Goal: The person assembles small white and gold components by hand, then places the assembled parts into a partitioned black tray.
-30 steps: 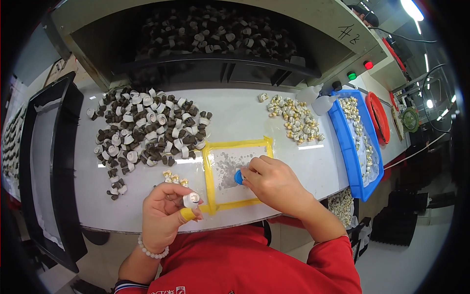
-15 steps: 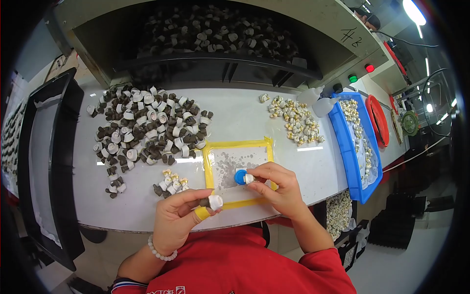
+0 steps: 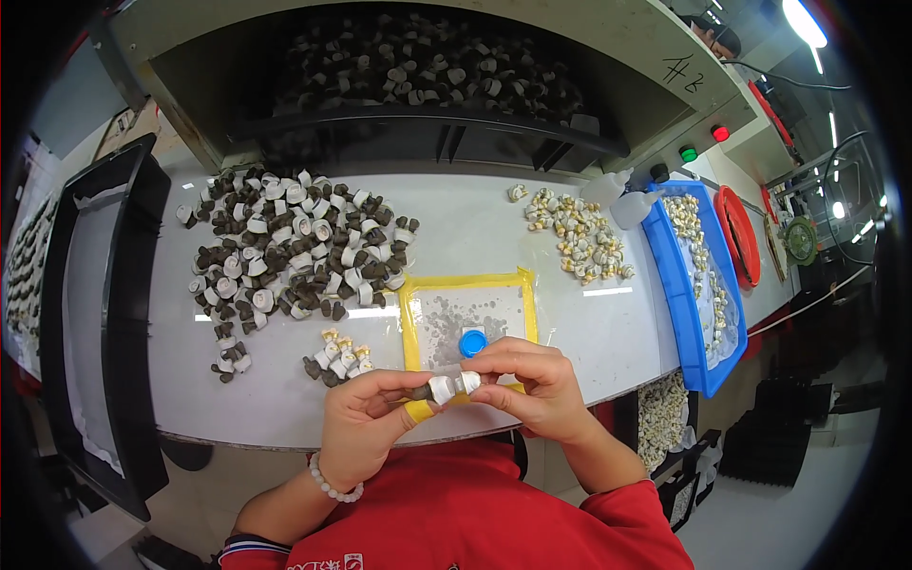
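Note:
My left hand (image 3: 366, 423) pinches a small white and dark brown moulded figure part (image 3: 441, 389) between thumb and fingers, its white end turned to the right. My right hand (image 3: 537, 385) pinches a smaller white piece (image 3: 469, 382). The two white ends face each other, nearly or just touching; I cannot tell which. Just beyond my right fingertips stands a small round blue cap-like dish (image 3: 472, 343). It sits on a speckled mat (image 3: 437, 318) edged with yellow tape (image 3: 411, 332). Beside my left hand lies a small group of joined white, brown and gold pieces (image 3: 340, 357).
A heap of white-and-brown parts (image 3: 299, 242) covers the table's left. White-and-gold pieces (image 3: 579, 233) lie at right, near two squeeze bottles (image 3: 632, 207) and a blue tray (image 3: 701, 366). A black tray (image 3: 128, 332) stands far left; behind is a machine opening (image 3: 427, 123) holding more parts.
My right hand has moved left and nearer, away from the blue dish, with the white piece. My left hand has shifted right with the brown-and-white part, so both pieces now meet end to end.

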The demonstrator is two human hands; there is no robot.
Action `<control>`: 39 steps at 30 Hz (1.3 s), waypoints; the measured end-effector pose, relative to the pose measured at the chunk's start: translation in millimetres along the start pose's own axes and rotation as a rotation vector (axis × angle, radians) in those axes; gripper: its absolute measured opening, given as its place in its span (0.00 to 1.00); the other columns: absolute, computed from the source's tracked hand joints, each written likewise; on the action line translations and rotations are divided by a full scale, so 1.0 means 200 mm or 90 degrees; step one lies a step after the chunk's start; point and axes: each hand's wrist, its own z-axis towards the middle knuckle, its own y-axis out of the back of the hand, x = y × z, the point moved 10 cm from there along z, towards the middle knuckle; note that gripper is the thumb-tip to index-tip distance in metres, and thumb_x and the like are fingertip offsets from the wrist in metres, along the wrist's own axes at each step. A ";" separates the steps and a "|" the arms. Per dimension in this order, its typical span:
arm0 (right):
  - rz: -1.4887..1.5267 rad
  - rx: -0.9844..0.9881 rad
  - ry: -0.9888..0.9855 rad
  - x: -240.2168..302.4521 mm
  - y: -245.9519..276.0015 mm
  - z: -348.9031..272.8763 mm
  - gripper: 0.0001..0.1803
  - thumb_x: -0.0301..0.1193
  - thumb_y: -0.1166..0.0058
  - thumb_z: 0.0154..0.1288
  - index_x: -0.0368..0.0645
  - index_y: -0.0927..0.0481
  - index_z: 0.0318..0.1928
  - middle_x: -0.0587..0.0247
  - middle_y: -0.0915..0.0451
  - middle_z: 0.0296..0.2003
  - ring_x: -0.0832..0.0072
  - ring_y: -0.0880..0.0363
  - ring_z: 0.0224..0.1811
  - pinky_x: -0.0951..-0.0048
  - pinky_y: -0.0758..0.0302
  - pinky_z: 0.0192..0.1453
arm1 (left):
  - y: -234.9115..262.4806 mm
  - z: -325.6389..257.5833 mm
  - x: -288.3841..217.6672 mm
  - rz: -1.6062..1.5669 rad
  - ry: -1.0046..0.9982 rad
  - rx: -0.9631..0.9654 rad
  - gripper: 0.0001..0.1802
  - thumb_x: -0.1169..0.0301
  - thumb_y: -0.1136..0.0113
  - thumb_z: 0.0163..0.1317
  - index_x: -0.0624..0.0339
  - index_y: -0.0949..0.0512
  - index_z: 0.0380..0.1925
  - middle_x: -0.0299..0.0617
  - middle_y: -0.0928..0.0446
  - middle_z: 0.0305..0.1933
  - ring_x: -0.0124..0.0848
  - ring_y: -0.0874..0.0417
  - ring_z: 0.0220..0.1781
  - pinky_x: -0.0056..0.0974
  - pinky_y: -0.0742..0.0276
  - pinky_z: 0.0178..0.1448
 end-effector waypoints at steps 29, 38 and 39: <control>-0.291 0.033 0.177 0.07 -0.17 0.00 0.23 0.21 0.34 0.48 0.40 0.21 0.49 0.56 0.21 0.39 0.65 0.21 0.38 0.69 0.24 0.41 | 0.33 -0.13 -0.52 0.868 -0.343 -0.182 0.16 0.86 0.41 0.46 0.66 0.21 0.39 0.48 0.20 0.40 0.45 0.21 0.43 0.40 0.25 0.48; -0.416 0.044 0.249 0.10 -0.41 0.07 0.25 0.27 0.34 0.47 0.43 0.22 0.50 0.56 0.24 0.46 0.63 0.24 0.38 0.67 0.26 0.41 | 0.31 -0.10 -0.46 0.868 -0.295 -0.097 0.19 0.83 0.41 0.46 0.66 0.22 0.43 0.51 0.22 0.48 0.47 0.25 0.50 0.43 0.28 0.54; -0.417 0.045 0.249 0.10 -0.42 0.07 0.25 0.27 0.34 0.47 0.43 0.22 0.50 0.56 0.24 0.46 0.63 0.24 0.38 0.67 0.26 0.41 | 0.30 -0.10 -0.47 0.867 -0.295 -0.097 0.19 0.83 0.41 0.46 0.66 0.22 0.43 0.51 0.22 0.48 0.47 0.25 0.50 0.43 0.28 0.54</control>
